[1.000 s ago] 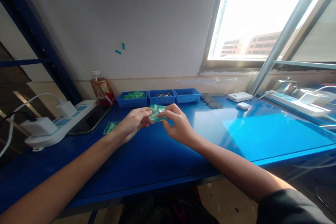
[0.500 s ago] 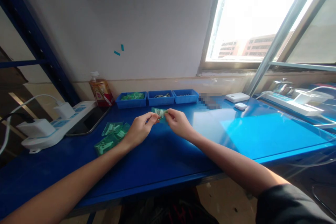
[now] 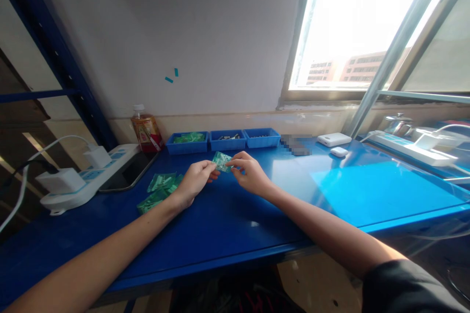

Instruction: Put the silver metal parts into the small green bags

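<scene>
Over the blue desk (image 3: 227, 220), we hold a small green packet (image 3: 222, 161) between both hands. Our left hand (image 3: 194, 182) and right hand (image 3: 249, 173) each have their grip pinched on it, forearms stretched forward.

No text, brand, number or sign is showing clearly enough to read: the bottle (image 3: 146, 128) at the left of centre is wearing a red and white label whose print is too small to make out.

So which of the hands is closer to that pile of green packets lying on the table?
Left. The left hand is just right of the green packets, while the right hand lies farther right, beyond it.
</scene>
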### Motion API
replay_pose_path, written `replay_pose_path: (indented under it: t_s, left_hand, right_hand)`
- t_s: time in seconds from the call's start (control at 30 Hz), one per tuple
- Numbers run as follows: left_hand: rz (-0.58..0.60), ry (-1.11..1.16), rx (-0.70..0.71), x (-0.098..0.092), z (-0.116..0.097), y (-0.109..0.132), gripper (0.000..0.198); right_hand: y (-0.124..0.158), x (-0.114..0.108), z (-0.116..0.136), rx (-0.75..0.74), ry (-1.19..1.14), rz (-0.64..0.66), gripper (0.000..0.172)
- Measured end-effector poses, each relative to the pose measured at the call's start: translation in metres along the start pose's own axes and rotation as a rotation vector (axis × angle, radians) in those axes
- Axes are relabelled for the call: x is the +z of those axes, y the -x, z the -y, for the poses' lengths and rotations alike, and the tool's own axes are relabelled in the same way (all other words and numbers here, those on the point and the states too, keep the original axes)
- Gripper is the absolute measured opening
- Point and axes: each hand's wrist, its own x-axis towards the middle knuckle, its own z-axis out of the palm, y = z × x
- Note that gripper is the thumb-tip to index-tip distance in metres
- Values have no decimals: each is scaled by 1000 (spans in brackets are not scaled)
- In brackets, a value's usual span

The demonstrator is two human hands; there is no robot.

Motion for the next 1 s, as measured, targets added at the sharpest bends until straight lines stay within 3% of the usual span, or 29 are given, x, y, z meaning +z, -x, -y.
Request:
replay_pose_path:
  t_s: [0.07,0.17,0.23,0.33,0.43,0.57,0.63,0.7,0.77,0.87,0.93,1.0]
  left_hand:
    - [-31,-257,237,0,3,1,27]
    - [-39,-593,524,-1,3,4,26]
    - [-28,-746,610,-2,1,5,28]
    - [12,-892,630,-6,-4,5,28]
    - [113,-971,506,-24,-11,-1,35]
    - [253,-1038,275,-72,-15,-14,51]
    - [261,-1038,201,-98,-11,-15,59]
    - [217,-1006,169,-116,-1,-10,64]
    - [158,-977,176,-125,14,3,67]
    - [100,-1034,207,-123,41,27,68]
    - [124,-1067,179,-115,53,40,65]
    - [141,-1085,177,-103,57,45,65]
  right_hand:
    - [-2,1,1,178,-148,33,17]
    - [-4,3,4,441,-532,117,35]
    - [-5,5,6,545,-742,114,38]
    - [-11,7,9,595,-749,81,19]
    - [-28,6,11,495,-498,75,10]
    - [-72,4,25,24,51,-186,14]
    - [-100,5,35,-125,233,-290,19]
    - [-127,11,42,-173,326,-326,26]
    - [-150,20,42,-149,409,-232,33]
    - [-163,36,34,-70,520,80,46]
    - [-152,45,29,-94,532,222,50]
    - [-126,49,28,-194,489,263,47]
